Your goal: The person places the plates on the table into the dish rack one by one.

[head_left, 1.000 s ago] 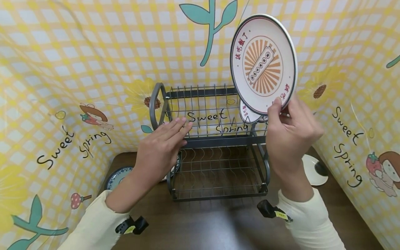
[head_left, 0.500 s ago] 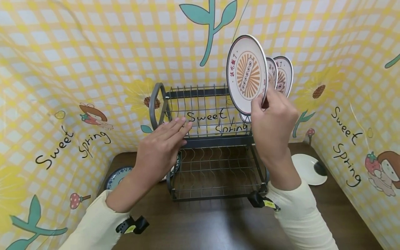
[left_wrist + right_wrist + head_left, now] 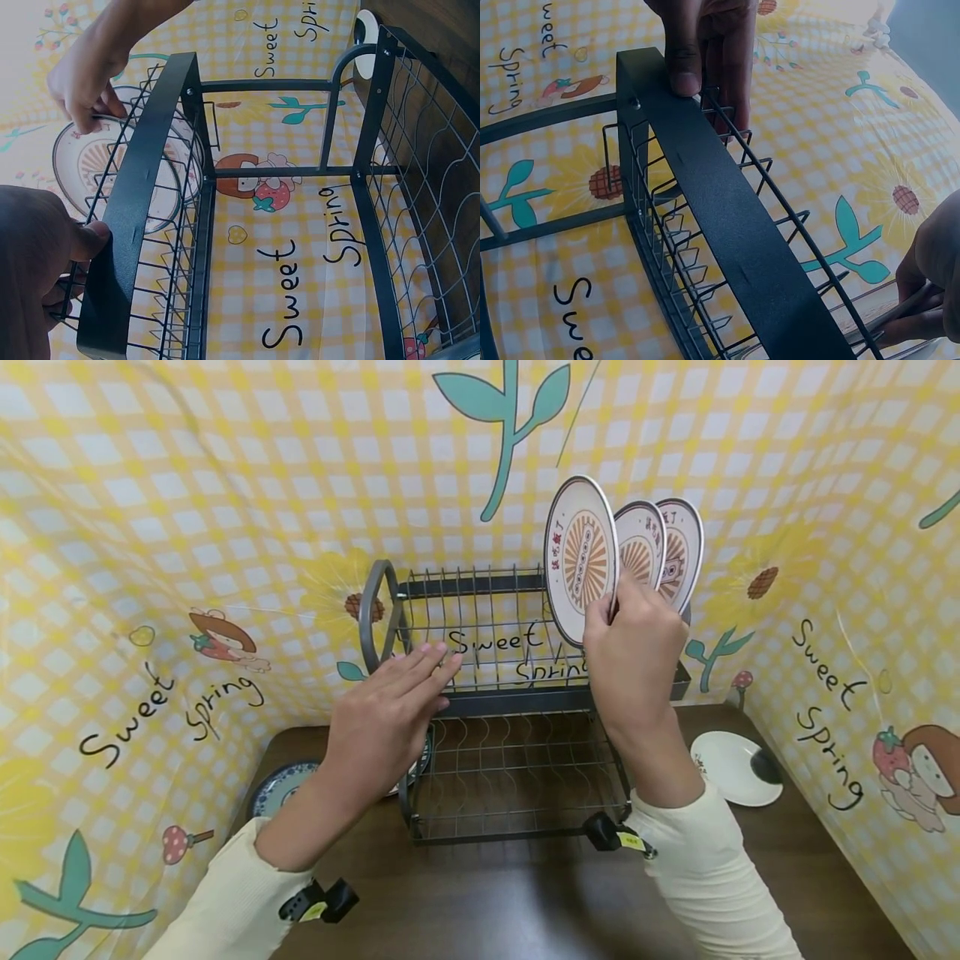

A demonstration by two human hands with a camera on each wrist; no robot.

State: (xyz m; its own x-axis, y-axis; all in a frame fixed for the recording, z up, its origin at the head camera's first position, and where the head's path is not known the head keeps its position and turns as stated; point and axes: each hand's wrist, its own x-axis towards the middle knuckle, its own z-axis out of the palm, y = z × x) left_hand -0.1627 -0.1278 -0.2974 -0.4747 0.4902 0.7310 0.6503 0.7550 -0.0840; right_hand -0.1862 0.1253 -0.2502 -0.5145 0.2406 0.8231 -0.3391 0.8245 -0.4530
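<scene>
My right hand pinches the lower right edge of a white plate with a sunburst pattern and red characters. The plate stands upright over the upper tier of a dark metal dish rack, its lower edge overlapping the wires. Right behind it stand two matching plates, a middle one and a right one, partly covered by my hand. My left hand grips the rack's upper front bar at the left end; in the left wrist view its thumb lies on the bar, fingers behind.
A blue-rimmed plate lies on the brown table at left, partly behind my forearm. Another plate shows beside the rack's left leg. At right lies a white plate with a dark patch. Yellow checked cloth surrounds the table.
My right hand has moved left and down with the plate, bringing it from above the rack to its upper tier. The two plates behind came into view. My left hand stays put.
</scene>
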